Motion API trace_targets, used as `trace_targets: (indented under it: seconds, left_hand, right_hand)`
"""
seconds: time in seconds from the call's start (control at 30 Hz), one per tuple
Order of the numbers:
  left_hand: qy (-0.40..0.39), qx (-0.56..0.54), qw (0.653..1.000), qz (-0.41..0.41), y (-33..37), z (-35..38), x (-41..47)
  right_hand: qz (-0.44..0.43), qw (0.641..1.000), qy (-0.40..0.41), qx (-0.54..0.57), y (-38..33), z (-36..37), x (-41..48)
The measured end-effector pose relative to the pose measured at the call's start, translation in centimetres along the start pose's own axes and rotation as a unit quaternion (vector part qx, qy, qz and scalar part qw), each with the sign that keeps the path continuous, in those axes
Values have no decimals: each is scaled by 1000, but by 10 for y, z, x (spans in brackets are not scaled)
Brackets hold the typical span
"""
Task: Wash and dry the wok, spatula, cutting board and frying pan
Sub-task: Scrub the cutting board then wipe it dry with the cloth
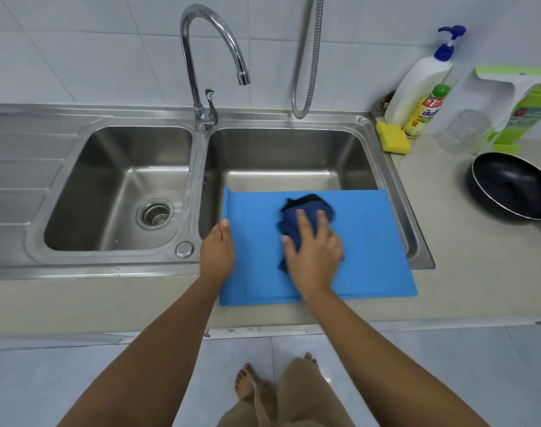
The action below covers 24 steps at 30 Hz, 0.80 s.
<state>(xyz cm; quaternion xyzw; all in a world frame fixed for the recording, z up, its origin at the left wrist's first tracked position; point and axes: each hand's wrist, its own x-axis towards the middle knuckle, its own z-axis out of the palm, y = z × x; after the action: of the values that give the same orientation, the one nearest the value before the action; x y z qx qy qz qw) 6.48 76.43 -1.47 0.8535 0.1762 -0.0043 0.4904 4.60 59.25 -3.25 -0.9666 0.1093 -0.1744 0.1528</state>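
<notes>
Brushed steel sink (395,180), glossy chrome tap (201,41); matt blue plastic cutting board (371,241); crumpled dark cloth (306,208); spongy yellow sponge (392,135)

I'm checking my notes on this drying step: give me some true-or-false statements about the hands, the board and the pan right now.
1. The blue cutting board lies across the right basin of the sink. True.
2. The right hand presses a yellow sponge onto the board. False: it presses a dark blue cloth; the yellow sponge lies by the sink's far right corner.
3. The left hand holds the board's left edge. True.
4. The frying pan sits in the left basin. False: it stands on the counter, right of the sink.
5. Water runs from the faucet. False: no stream shows.
</notes>
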Motion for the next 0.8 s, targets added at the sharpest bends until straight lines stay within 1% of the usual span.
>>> trace_targets:
  seconds: [0.03,0.1,0.13,0.17,0.2,0.23,0.27,0.33,0.37,0.43,0.47,0.5,0.53,0.57,0.67,0.73,0.77,0.8]
  left_hand:
    - [2,-1,1000,5,-1,0,1]
    - [4,-5,1000,12,-4,0,1]
    - [4,-5,1000,12,-4,-1,1]
    - [4,-3,1000,8,-4,-1,2]
    - [3,-1,1000,2,-3,-1,2]
    - [0,0,1000,-5,-2,-1,2]
    - [-4,0,1000,-9,-1,0,1]
    - [-6,-3,1000,-14,0,1,1]
    - [-6,-6,1000,-16,0,1,2]
    - [-9,-12,1000,-22,-1,1,3]
    - [-11,-12,1000,-26,-2,1,4]
    - [-14,-12,999,-28,-2,2,5]
    - [-16,-12,999,-28,-2,2,5]
    - [-16,-10,999,-28,-3,2,6]
    - [-14,-6,1000,-21,-2,2,7]
    - [-11,-1,1000,-18,-1,1,6]
    - [-10,1,1000,-16,0,0,5]
    - [-8,1,1000,-14,-1,0,4]
  right_hand:
    - [-59,998,-22,15,-18,6,0]
    - [-171,982,-63,42,-36,13,16]
    - [-205,975,-76,44,-34,15,31]
    - [-219,972,-81,38,-25,16,47]
    - [-208,975,-77,27,-11,17,63]
    - [-179,982,-65,16,6,15,77]
    - [-129,990,-49,10,26,11,88]
    - [8,1000,-24,-3,73,1,98]
    - [81,997,-11,-9,95,-8,98]
    - [214,976,18,-25,122,-22,89]
    - [257,965,30,-32,124,-23,80]
    - [268,962,39,-39,117,-23,70]
    - [247,967,43,-44,105,-20,58]
    - [206,977,38,-45,86,-17,45]
    - [56,998,12,-17,22,-9,1]
    - [-62,998,-22,-15,-7,-7,-32]
    - [-107,993,-41,-10,-10,-9,-42]
    - [-134,990,-52,-3,-4,-14,-46]
